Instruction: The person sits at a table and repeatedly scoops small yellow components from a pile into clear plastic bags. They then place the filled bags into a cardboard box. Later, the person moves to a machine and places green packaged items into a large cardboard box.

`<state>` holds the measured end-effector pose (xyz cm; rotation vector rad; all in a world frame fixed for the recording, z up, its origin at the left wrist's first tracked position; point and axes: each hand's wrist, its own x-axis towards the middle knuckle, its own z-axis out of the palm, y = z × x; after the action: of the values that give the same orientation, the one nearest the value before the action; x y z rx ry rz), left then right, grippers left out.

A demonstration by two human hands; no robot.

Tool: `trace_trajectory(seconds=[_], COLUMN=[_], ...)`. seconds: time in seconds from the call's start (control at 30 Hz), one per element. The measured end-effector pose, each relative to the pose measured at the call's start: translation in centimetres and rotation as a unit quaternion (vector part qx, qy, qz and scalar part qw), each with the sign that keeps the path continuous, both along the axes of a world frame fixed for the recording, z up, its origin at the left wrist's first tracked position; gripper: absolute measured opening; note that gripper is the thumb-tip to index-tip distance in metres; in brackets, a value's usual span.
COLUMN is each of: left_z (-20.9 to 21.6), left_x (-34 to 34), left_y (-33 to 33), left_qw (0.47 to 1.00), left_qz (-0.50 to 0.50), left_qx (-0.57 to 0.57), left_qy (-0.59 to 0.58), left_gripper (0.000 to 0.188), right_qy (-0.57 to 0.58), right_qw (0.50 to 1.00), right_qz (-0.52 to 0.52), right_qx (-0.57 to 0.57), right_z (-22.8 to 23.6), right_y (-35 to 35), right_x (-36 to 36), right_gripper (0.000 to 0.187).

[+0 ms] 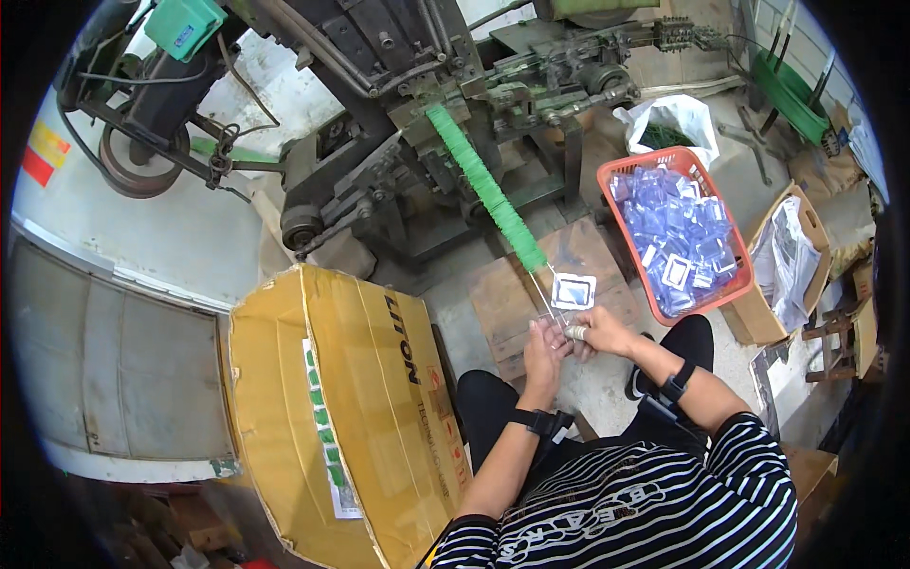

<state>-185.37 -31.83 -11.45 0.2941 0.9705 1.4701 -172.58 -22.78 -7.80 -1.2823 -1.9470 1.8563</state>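
Note:
A long row of small green pieces [488, 190] is strung along two thin metal rods [542, 289] that slope from the machine down toward me. Beside the rods' lower ends is a clear plastic packet with a white, dark-framed card [573, 291]. My right hand [605, 332] is closed at the packet's lower edge, with pale tape wrapped round one finger. My left hand [547, 353] is closed just beside it, at the rod ends. Both sets of fingertips nearly meet, and what lies between the left fingers is too small to make out.
A dark, greasy machine [379, 95] stands ahead. To the right are a red basket [654, 284] of clear bluish packets, a white sack [706, 119] and a cardboard box [758, 318]. At left stands a large open carton [379, 360] with a strip of green pieces inside.

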Motion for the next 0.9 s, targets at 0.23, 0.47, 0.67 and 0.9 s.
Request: trace_trajectory(seconds=[0.23,0.47,0.67,0.9], left_z=[4.4,6.0,7.8,9.0], left_x=[0.4,0.6,-0.1,-3.2], left_y=[0.6,3.0,3.1,5.5], left_qw=[0.993,0.993,0.995,0.994], left_qz=[-0.014,0.003,0.044,-0.077], left_qx=[0.008,-0.005,0.0,-0.065], left_qy=[-0.113,-0.121,-0.088,-0.051], left_gripper=[0.061,0.057,0.048,0.049], right_qy=[0.029,-0.087,0.012,0.04], right_qw=[0.915,0.898,0.959,0.933], right_qz=[0.037,0.091,0.058,0.03], right_qx=[0.4,0.421,0.278,0.357], right_z=[9.4,10.0,9.9,9.4], right_y=[7.0,7.8,5.0,4.0], right_x=[-2.2,-6.5,-3.6,-3.5], right_gripper=[0.052,0.039,0.018,0.019])
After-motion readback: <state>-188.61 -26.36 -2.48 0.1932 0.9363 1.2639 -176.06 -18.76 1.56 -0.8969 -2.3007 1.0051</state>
